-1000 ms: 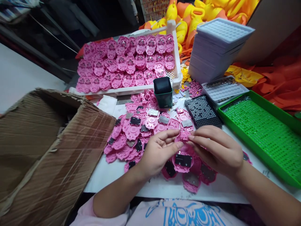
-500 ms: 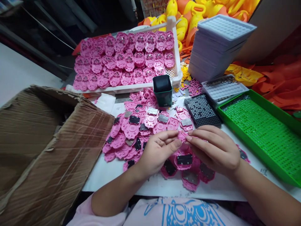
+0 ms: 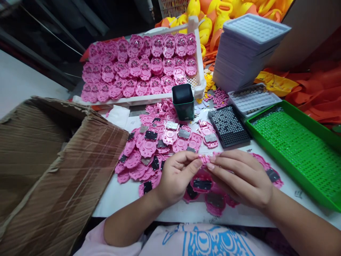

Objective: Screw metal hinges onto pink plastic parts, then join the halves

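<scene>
Pink part lies below and right of frame centre, pinched by left hand and right hand; both have dropped slightly, suggesting handling continues.

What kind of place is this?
Probably a workshop or factory: a white crate holds rows of matching pink parts, trays stand in a tall stack, and yellow pieces lie heaped behind.

Brown cardboard box at left, stacked white trays near yellow plastic pieces.
</scene>
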The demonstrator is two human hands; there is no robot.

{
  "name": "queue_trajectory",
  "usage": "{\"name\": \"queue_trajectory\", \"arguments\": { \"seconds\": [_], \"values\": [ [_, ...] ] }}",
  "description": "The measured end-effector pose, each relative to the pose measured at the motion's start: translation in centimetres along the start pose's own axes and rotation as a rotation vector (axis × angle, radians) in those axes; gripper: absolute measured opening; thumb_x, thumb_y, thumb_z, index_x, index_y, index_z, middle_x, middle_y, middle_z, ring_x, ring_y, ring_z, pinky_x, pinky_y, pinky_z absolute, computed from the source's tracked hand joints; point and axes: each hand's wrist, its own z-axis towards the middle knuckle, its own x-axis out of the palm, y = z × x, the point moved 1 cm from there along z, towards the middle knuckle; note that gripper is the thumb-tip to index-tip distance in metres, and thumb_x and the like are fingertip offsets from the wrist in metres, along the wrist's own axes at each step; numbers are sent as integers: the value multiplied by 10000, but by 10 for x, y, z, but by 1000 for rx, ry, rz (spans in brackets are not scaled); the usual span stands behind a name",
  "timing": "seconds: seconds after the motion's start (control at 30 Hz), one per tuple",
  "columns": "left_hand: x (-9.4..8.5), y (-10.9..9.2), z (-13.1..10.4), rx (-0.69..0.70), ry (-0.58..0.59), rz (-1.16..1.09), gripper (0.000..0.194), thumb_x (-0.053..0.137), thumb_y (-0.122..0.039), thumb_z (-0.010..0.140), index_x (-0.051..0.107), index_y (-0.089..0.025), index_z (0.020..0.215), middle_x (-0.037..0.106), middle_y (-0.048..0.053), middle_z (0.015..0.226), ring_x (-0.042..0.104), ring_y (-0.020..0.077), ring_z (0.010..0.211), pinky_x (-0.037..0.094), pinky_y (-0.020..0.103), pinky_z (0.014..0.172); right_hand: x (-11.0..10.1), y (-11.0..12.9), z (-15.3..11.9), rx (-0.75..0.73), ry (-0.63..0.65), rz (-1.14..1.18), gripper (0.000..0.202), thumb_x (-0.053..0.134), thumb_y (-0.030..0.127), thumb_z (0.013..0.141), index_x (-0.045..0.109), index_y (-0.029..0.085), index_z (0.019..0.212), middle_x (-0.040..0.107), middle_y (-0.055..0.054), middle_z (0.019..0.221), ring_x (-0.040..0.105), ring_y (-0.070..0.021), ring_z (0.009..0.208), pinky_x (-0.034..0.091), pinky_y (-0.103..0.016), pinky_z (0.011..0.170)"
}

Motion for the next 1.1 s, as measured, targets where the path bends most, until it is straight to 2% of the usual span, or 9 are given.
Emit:
{"name": "queue_trajectory", "arguments": {
  "seconds": [0.2, 0.37, 0.43, 0.53, 0.63, 0.83, 1.1],
  "values": [
    [6, -3, -3, 35, -3, 18, 163, 683, -305, 782, 685, -182, 889, 689, 33, 829, 622, 112, 746, 501, 206, 709, 4, 1, 4, 10, -43, 7, 165, 638, 37, 759, 642, 39, 924, 688, -148, 830, 598, -225, 778, 512, -346, 577],
    [14, -9, 4, -42, -29, -72, 228, 786, -233, 663, 658, -166, 839, 678, 8, 774, 615, 88, 684, 494, 160, 635, 10, 2, 5, 58, -40, 70, 174, 637, 75, 772, 635, 66, 946, 688, -148, 850, 615, -220, 770, 525, -352, 598],
    [14, -9, 6, -106, 13, -134, 210, 781, -247, 673, 676, -165, 835, 674, 3, 749, 604, 74, 647, 479, 149, 603, 8, 2, 7, 132, -42, 190, 196, 632, 81, 782, 630, 91, 977, 687, -135, 867, 630, -198, 781, 541, -335, 637],
    [13, -11, 5, -223, 90, -222, 238, 778, -292, 679, 703, -161, 862, 673, 11, 696, 597, 79, 593, 467, 166, 569, 1, 0, 11, 243, -66, 496, 237, 580, 102, 827, 603, 135, 1060, 687, -101, 854, 642, -164, 793, 556, -312, 695],
    [11, -16, 4, -297, 108, -287, 277, 811, -311, 628, 706, -148, 826, 666, 14, 624, 584, 85, 529, 462, 183, 542, -5, -2, 11, 331, -93, 676, 276, 523, 90, 850, 593, 161, 1107, 682, -91, 845, 638, -172, 823, 553, -339, 726],
    [7, -21, 2, -292, 158, -297, 251, 803, -312, 638, 692, -148, 792, 668, 16, 587, 572, 81, 442, 417, 159, 440, -4, -2, 11, 354, -78, 701, 237, 508, 60, 828, 631, 139, 1015, 664, -85, 773, 629, -171, 761, 543, -322, 675],
    [4, -21, 5, -322, 358, -416, 177, 754, -233, 704, 696, -170, 859, 715, 38, 669, 657, 120, 550, 512, 195, 552, -3, -1, 14, 378, -46, 705, 202, 499, 48, 823, 624, 138, 954, 660, -85, 733, 633, -170, 729, 536, -313, 653]
  ]
}}
